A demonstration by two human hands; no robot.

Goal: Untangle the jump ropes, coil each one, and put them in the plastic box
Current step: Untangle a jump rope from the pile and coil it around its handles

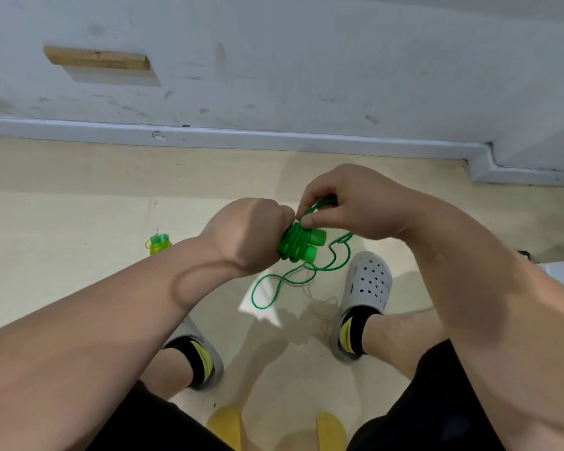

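1. Overhead, a seated person's left hand (251, 234) is clenched around the two handles of a green jump rope (302, 247), cord already wound around them.
2. At 1 o'clock of that bundle, the right hand (342, 203) has its fingers (311, 221) pinched on a loop of the same cord.
3. Loose cord hangs from the bundle toward 6 o'clock, trailing above the floor (79, 222) between two grey clogs (367, 281).
4. At 9 o'clock, well apart from the hands, a yellow-green handle (158, 244) lies on the floor.
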